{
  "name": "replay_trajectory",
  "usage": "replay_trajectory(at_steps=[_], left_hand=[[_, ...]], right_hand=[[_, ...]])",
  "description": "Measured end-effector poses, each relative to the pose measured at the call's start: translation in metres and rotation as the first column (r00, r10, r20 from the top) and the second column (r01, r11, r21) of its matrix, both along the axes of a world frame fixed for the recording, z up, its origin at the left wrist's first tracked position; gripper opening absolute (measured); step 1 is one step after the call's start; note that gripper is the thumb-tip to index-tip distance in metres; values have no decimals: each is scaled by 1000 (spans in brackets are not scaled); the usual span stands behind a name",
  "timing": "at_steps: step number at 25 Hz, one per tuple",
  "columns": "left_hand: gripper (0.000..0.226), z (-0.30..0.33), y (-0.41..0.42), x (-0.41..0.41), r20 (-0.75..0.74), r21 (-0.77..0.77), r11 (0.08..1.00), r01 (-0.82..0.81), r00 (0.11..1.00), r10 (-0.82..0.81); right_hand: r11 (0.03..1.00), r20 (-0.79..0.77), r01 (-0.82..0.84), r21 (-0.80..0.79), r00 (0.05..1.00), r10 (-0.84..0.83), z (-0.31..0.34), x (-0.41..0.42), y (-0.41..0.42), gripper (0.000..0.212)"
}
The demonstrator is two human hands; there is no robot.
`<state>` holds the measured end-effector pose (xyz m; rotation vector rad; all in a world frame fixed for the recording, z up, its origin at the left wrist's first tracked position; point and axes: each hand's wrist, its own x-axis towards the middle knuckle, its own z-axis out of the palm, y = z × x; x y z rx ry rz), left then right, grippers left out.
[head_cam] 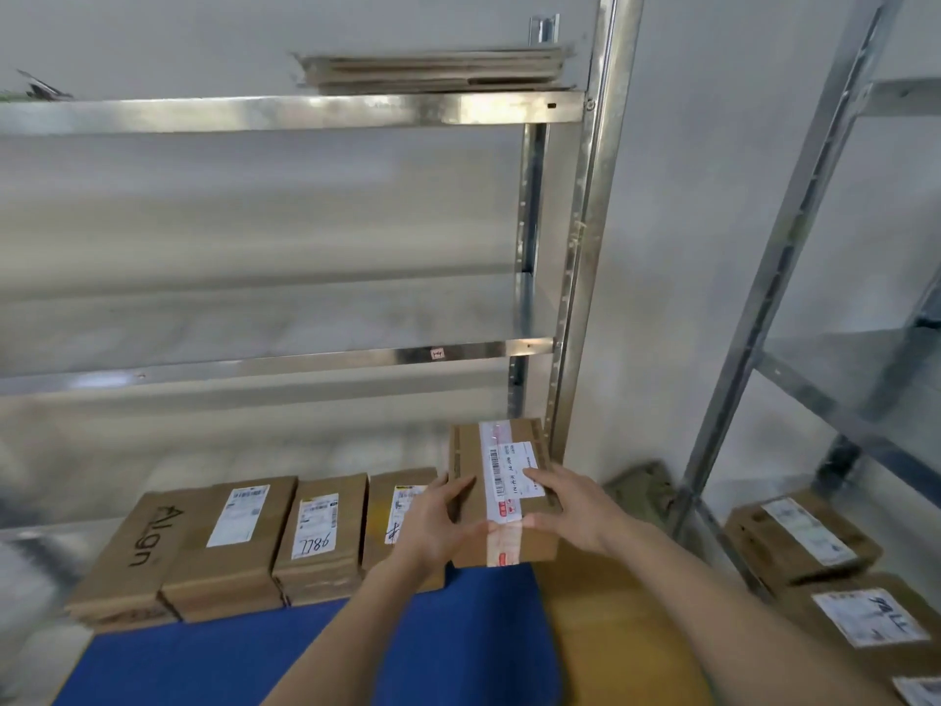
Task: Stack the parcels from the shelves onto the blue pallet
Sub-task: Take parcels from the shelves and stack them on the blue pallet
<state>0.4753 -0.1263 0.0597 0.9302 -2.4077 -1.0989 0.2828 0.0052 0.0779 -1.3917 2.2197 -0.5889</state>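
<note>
two metal shelving racks fill the view: a wide rack (305,112) straight ahead and a second rack (794,277) at the right. the wide rack's two visible tiers hold no parcels, only a flat pile of folded cardboard (433,68) on the upper one.

below lies the blue pallet (326,654), its far edge carrying a row of three brown parcels side by side and touching: the widest one, printed "align" (178,552), a middle one marked "98l" (321,542), and a third (394,512) partly hidden behind the left hand.

on the second rack's low tier at the right sit two more labelled parcels, one (799,537) stacked above the other (865,619), with the corner of another label at the bottom edge.

both bare forearms reach forward from the lower frame, converging on a single held parcel (504,496), which sits just right of the row, over the pallet's far right corner, long side running away from the camera.

the left hand (438,522) grips its left side, fingers curled over the top edge and thumb along the near face. the right hand (575,507) clasps the right side, fingers spread flat across the white label and thumb pressed at the taped near edge.
</note>
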Motion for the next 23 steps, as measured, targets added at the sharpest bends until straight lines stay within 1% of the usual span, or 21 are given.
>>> replay_trajectory(at_steps=[3, 6, 9, 10, 13, 18, 23], left_hand=[[93, -35, 0, -7, 67, 78, 996, -40, 997, 35], [101, -68, -5, -13, 127, 91, 993, -74, 990, 62], [88, -92, -8, -17, 140, 85, 995, -54, 989, 42], [86, -98, -10, -18, 140, 77, 996, -47, 989, 36], [90, -121, -15, -18, 158, 66, 997, -39, 987, 28], [81, -138, -20, -14, 138, 81, 996, -25, 990, 14], [83, -153, -24, -11, 129, 107, 994, -32, 991, 19]], right_hand=[[1000, 12, -19, 22, 1000, 18, -40, -10, -6, 83], [998, 39, -39, 51, 999, 37, -77, -15, -10, 83], [997, 76, -46, 61, 996, 42, -103, -20, -16, 81], [997, 88, -39, 64, 996, 33, -109, -21, -17, 81], [996, 119, -48, 79, 992, 38, -129, -23, -22, 81], [994, 140, -63, 88, 989, 51, -155, -19, -30, 80], [993, 153, -70, 95, 987, 55, -176, -20, -39, 82]])
